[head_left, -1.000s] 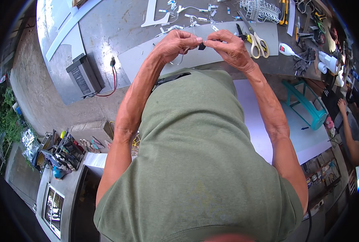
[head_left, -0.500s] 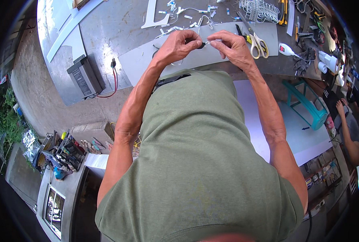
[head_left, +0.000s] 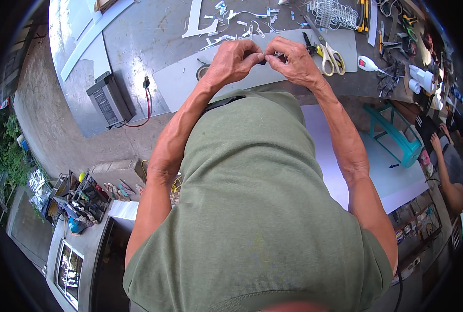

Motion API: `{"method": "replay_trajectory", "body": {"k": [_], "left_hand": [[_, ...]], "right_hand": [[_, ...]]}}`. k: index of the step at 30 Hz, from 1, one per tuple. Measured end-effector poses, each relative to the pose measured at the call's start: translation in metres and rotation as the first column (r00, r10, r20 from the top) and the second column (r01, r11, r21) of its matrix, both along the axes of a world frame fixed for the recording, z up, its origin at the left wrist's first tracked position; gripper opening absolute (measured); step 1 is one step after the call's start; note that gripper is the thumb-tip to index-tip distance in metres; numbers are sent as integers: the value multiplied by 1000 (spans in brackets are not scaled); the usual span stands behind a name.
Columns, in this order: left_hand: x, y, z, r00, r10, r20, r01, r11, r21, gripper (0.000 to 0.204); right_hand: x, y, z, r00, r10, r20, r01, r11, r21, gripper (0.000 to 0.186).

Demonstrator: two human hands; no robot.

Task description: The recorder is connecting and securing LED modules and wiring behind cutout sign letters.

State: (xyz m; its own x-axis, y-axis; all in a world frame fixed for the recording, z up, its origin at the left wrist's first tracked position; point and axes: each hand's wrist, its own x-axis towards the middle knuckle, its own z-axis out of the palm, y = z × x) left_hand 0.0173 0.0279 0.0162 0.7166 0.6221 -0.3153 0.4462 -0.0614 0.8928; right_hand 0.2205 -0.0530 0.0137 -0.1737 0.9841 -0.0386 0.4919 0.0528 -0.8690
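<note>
My left hand (head_left: 234, 62) and my right hand (head_left: 291, 60) meet over a grey sheet (head_left: 177, 80) on the metal bench. The fingers of my left hand are pinched on a small black piece (head_left: 262, 62); those of my right hand close at the same spot, their hold partly hidden. A small ring-shaped roll (head_left: 203, 69) lies beside my left hand. Beyond my hands are small white wired modules (head_left: 251, 30) and a white cut-out letter (head_left: 195, 23). Cream-handled scissors (head_left: 338, 60) and a yellow-and-black cutting tool (head_left: 314, 49) lie right of my right hand.
A black power supply (head_left: 108, 101) with leads sits at left. The bench's right holds a white wire coil (head_left: 330, 14), a glove (head_left: 387, 78) and assorted tools. A teal stool (head_left: 408, 151) stands below its right part. Another person (head_left: 450, 182) is at the far right.
My fingertips have drawn together, hiding much of the small black piece, and my right hand has shifted slightly left. More of the roll shows. The other person's arm has moved slightly.
</note>
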Motion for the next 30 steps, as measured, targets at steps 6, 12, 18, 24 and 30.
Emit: {"method": "replay_trajectory", "body": {"k": [6,12,18,24,30], "left_hand": [[-13,6,-16,984,43,176,28,922,-386,36],[-12,11,-7,997,-72,30,78,924,-373,29],[-16,8,-24,956,260,133,-87,688,-720,15],[-16,8,-28,938,326,116,-98,571,-815,13],[-18,7,-34,933,338,123,-61,486,-872,13]], "right_hand": [[3,1,13,989,-133,-72,103,943,-317,16],[9,-3,7,987,-57,-153,5,948,-320,16],[-4,-3,8,987,-124,-98,120,992,-47,16],[-6,-2,13,982,-140,130,109,969,223,19],[-4,-2,18,995,-82,64,78,995,62,24]]}}
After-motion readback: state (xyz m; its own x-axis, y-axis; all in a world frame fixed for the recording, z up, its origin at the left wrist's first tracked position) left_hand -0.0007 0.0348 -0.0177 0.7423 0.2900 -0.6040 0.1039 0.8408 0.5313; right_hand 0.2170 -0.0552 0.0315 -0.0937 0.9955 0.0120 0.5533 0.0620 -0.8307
